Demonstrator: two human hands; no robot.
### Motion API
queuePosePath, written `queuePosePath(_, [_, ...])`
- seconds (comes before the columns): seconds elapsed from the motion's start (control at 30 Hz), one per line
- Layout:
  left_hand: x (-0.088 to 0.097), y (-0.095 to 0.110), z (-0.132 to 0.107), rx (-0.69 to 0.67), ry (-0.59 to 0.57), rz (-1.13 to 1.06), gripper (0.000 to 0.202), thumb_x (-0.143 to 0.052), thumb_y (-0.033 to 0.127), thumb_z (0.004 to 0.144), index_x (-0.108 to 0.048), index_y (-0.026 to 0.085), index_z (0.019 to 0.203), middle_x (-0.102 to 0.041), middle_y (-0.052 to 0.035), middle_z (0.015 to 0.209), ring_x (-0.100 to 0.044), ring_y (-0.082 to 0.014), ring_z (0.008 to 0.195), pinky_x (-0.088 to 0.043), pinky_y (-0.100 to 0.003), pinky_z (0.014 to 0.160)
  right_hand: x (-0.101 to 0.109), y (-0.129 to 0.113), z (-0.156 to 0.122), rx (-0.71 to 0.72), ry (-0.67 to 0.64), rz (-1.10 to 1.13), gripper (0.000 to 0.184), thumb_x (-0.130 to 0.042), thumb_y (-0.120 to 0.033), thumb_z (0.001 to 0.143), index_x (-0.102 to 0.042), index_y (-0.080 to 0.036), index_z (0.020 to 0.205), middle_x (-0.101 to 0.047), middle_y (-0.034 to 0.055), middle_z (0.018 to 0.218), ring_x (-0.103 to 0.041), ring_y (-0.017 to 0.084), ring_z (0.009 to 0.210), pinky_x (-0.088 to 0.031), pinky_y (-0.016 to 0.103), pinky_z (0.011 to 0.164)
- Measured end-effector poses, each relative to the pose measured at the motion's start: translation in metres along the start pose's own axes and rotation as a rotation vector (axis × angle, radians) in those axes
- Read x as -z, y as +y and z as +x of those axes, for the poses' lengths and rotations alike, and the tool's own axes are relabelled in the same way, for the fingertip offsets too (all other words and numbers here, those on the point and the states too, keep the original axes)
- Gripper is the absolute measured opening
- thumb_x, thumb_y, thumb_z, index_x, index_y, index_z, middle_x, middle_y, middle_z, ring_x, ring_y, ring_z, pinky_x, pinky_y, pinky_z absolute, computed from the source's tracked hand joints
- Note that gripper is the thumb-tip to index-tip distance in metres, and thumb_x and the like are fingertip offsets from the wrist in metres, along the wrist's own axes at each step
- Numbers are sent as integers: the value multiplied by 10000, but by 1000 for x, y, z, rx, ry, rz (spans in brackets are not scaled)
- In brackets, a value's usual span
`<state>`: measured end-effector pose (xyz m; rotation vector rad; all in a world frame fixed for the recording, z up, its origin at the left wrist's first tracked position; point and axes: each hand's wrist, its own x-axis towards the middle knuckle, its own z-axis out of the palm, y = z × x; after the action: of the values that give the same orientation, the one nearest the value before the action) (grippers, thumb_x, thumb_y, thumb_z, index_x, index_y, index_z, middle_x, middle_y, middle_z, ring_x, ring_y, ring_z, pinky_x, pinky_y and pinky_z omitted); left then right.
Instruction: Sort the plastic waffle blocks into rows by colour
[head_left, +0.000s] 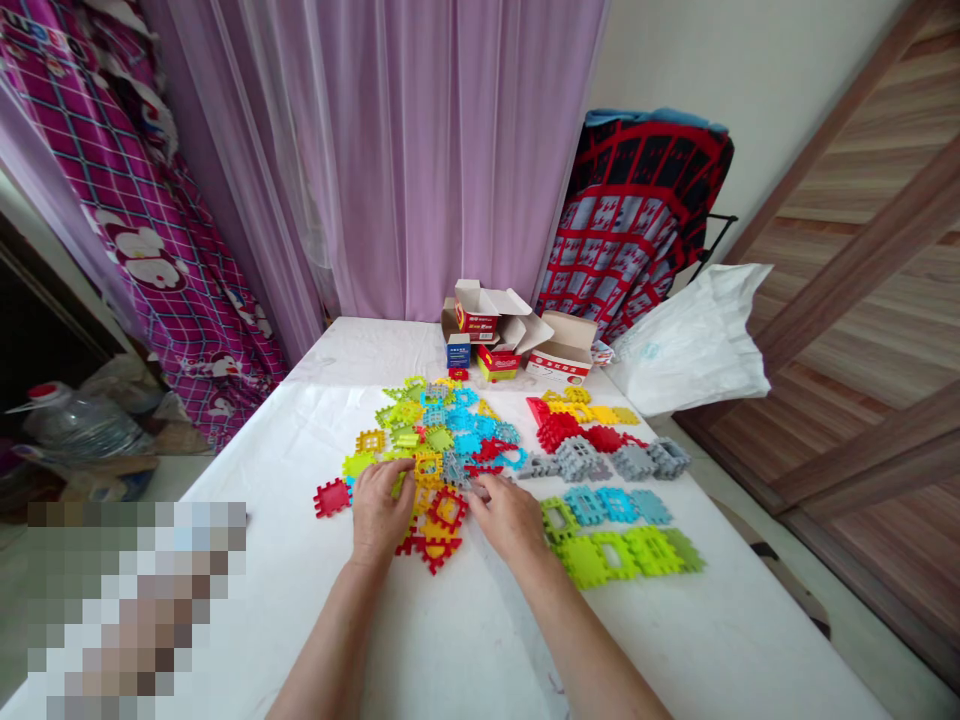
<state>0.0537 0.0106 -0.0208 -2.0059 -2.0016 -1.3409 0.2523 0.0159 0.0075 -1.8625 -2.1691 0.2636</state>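
Note:
My left hand [379,508] rests over the near left part of a mixed pile of flat interlocking plastic blocks. Its fingers curve downward, with a gap between thumb and index, close to a yellow window-shaped block [429,466]. Opposite it, my right hand [511,515] has thumb and index drawn together at the edge of a grey block [455,470]; the contact is small and partly hidden. Between the wrists lie a red window-shaped block [448,508] and several yellow and red ones. A red square block [332,497] is left of my left hand.
Sorted rows stand on the right: green blocks [587,562], blue blocks [619,504], grey blocks [576,458], red blocks [559,432] and yellow blocks [603,413]. Opened cardboard boxes [561,350] and a white bag [690,345] are at the back of the white-covered table [277,440].

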Motion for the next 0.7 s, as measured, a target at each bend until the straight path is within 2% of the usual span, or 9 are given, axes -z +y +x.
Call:
queuePosePath(0.1, [-1,0,0,-16,14,11,196,-506,278,864,-691,228,905,-739,-38,878,-645,-218,853,-463,-364,815,-2,-7,7,25,-39,-53,205,-545,-397,866,-668,-270,969,-718,18,968,-655,176,858,-415,257,699])
queuePosePath(0.27, [1,2,1,-50,13,30,186,-515,249,855,-695,229,901,-746,-41,875,-651,-222,846,-463,-362,793,-4,-15,18,-14,-82,-69,179,-522,-327,871,-682,-276,934,-734,15,943,-661,172,860,-409,258,695])
queuePosePath(0.37, [3,6,2,-63,6,48,169,-535,249,855,-695,230,907,-749,-44,900,-651,-230,872,-449,-373,817,-2,-13,17,-45,-47,-18,171,-543,-321,855,-686,-271,934,-738,13,907,-661,170,844,-399,249,681])
queuePosePath(0.5, [6,18,0,-48,-35,35,169,-566,331,855,-706,242,884,-752,-44,870,-656,-231,846,-445,-369,808,2,-10,5,-85,54,143,137,-572,-339,842,-682,-265,874,-733,-14,829,-659,160,785,-387,241,657])
queuePosePath(0.6, [3,32,-6,75,-117,-125,210,-575,391,835,-701,249,923,-751,-34,837,-669,-210,786,-478,-335,748,1,-12,-7,-77,141,263,105,-602,-320,817,-672,-255,861,-712,-28,754,-653,147,735,-389,230,653])
queuePosePath(0.7, [-4,45,-13,309,-191,-451,291,-601,442,783,-668,238,980,-744,-20,787,-679,-182,712,-506,-298,678,-3,-16,-17,-47,202,331,98,-625,-279,787,-661,-240,870,-701,-27,747,-649,142,716,-398,226,658])
